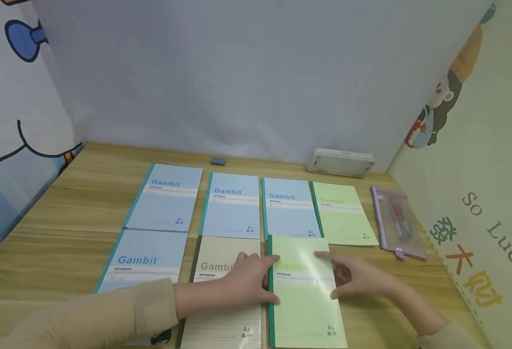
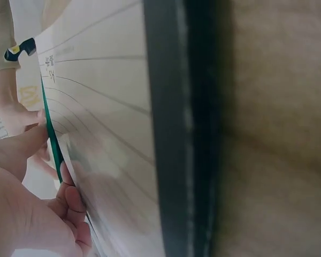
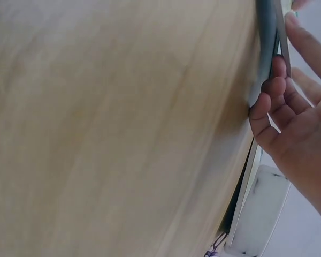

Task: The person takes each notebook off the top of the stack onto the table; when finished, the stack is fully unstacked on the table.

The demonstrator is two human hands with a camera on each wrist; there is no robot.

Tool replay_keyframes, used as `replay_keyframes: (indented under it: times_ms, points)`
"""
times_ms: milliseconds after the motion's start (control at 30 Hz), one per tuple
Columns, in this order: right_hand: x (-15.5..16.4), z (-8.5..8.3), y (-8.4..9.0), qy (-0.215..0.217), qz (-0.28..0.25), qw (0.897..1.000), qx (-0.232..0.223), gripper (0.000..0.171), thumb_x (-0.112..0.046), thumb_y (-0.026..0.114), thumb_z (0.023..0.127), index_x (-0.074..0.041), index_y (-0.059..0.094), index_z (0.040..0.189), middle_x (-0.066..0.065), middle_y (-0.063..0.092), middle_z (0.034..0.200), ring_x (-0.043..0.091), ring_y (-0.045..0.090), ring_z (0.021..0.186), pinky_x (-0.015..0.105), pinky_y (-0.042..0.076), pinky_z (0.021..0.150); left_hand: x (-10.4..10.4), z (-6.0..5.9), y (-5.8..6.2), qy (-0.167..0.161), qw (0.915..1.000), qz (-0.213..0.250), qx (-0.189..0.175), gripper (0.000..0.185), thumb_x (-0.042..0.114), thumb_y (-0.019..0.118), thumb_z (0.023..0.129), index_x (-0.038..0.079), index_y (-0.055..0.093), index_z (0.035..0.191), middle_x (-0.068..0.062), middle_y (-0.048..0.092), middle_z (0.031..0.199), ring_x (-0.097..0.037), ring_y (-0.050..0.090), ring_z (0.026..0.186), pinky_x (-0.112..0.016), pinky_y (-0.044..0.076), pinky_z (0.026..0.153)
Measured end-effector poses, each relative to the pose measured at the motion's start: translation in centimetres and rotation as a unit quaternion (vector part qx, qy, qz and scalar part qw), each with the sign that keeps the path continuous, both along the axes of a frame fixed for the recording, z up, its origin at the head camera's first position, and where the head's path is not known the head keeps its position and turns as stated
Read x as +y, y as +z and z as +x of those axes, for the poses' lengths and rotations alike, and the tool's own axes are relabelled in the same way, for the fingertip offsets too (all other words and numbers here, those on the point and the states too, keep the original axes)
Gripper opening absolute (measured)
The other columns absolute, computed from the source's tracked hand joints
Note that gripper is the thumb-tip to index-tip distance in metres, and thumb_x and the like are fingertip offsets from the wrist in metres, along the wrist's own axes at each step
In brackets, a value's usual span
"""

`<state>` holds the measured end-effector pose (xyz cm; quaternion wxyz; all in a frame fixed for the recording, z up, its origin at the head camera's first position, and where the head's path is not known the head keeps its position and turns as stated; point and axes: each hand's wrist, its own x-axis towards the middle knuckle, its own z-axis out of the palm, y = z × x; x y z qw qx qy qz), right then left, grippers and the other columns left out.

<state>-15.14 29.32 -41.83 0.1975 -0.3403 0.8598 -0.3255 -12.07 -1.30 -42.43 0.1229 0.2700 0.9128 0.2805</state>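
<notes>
— Where do we have the green notebook now?

— At the front edge of the counter, right of the beige notebook. Our left hand pinches its dark green spine, thumb on the cover and fingers curled at the edge. Our right hand is clamped on the opposite long edge, fingers curled under it — the right wrist view shows that side lifted a little off the wood.

— So how far along are we?

— We'd judge the layout nearly done. Along the back row lie three blue notebooks and a pale green one; the front row has a blue one toward the left edge, then the beige. The one in our hands overlaps the back row slightly and isn't lying flat — it seems the last to settle.

— Anything else up there?

— A white case at the back edge, a purple pouch toward the right edge, and a small grey eraser.
</notes>
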Motion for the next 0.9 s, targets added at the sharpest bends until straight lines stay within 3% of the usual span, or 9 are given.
replay_keyframes:
  times_ms: [133, 233, 367, 533, 600, 800, 900]
  points:
    - [-0.1, -0.1, -0.2, 0.015, 0.01, 1.0, 0.002, 0.084, -0.035, 0.079, 0.073, -0.004, 0.041, 0.141, 0.0, 0.05, 0.072, -0.002, 0.04, 0.058, 0.018, 0.041, 0.051, 0.3, 0.2, -0.1, 0.001, 0.9994, -0.036, 0.001, 0.092, 0.051, 0.081, 0.065, 0.008, 0.046, 0.139, 0.012, 0.052, 0.059, -0.008, 0.045, 0.07, -0.031, 0.03, 0.077]
    - [-0.2, -0.3, -0.1, 0.011, 0.033, 0.999, -0.004, 0.086, -0.038, 0.078, 0.072, -0.007, 0.041, 0.142, -0.003, 0.049, 0.072, -0.001, 0.039, 0.059, 0.018, 0.041, 0.052, 0.7, 0.2, 0.1, 0.0, 0.9978, -0.065, 0.011, 0.091, 0.054, 0.08, 0.066, 0.009, 0.047, 0.138, 0.003, 0.065, 0.081, -0.012, 0.05, 0.079, -0.033, 0.033, 0.079]
    - [-0.2, -0.4, -0.1, 0.003, 0.062, 0.998, -0.016, 0.087, -0.04, 0.079, 0.071, -0.011, 0.04, 0.143, -0.005, 0.049, 0.072, -0.001, 0.039, 0.06, 0.019, 0.042, 0.054, 1.1, 0.3, 0.2, -0.008, 0.995, -0.097, 0.026, 0.089, 0.056, 0.079, 0.065, 0.01, 0.05, 0.137, -0.006, 0.065, 0.112, -0.015, 0.054, 0.089, -0.032, 0.035, 0.078]
    - [-0.2, -0.5, -0.2, 0.003, 0.074, 0.997, -0.017, 0.085, -0.04, 0.078, 0.072, -0.013, 0.04, 0.143, -0.006, 0.047, 0.071, -0.001, 0.038, 0.06, 0.019, 0.042, 0.055, 1.0, 0.1, 0.3, -0.014, 0.9941, -0.105, 0.023, 0.088, 0.054, 0.08, 0.064, 0.01, 0.052, 0.135, -0.004, 0.065, 0.109, -0.014, 0.053, 0.089, -0.03, 0.035, 0.077]
    - [-0.3, -0.5, -0.2, 0.003, 0.075, 0.997, -0.015, 0.085, -0.04, 0.079, 0.072, -0.013, 0.041, 0.143, -0.006, 0.048, 0.072, -0.001, 0.039, 0.06, 0.019, 0.042, 0.055, 0.9, -0.1, 0.4, -0.015, 0.9948, -0.099, 0.016, 0.088, 0.053, 0.08, 0.065, 0.01, 0.051, 0.135, -0.002, 0.066, 0.1, -0.013, 0.053, 0.086, -0.031, 0.036, 0.078]
    - [-0.5, -1.0, 0.3, 0.013, 0.064, 0.998, 0.005, 0.081, -0.037, 0.079, 0.072, -0.011, 0.044, 0.14, -0.008, 0.045, 0.073, 0.0, 0.039, 0.062, 0.018, 0.04, 0.056, 0.0, -1.0, 0.9, -0.006, 0.9993, -0.032, -0.015, 0.083, 0.044, 0.082, 0.068, 0.011, 0.049, 0.138, 0.01, 0.054, 0.061, -0.009, 0.044, 0.068, -0.028, 0.031, 0.073]
    - [-1.0, -1.4, 1.1, 0.023, 0.049, 0.998, 0.019, 0.078, -0.031, 0.079, 0.074, -0.009, 0.044, 0.14, -0.009, 0.042, 0.071, -0.001, 0.037, 0.062, 0.019, 0.038, 0.056, -0.9, -1.5, 1.5, -0.011, 0.9998, -0.01, -0.009, 0.082, 0.042, 0.082, 0.069, 0.012, 0.049, 0.138, 0.013, 0.053, 0.061, -0.007, 0.043, 0.069, -0.03, 0.031, 0.074]
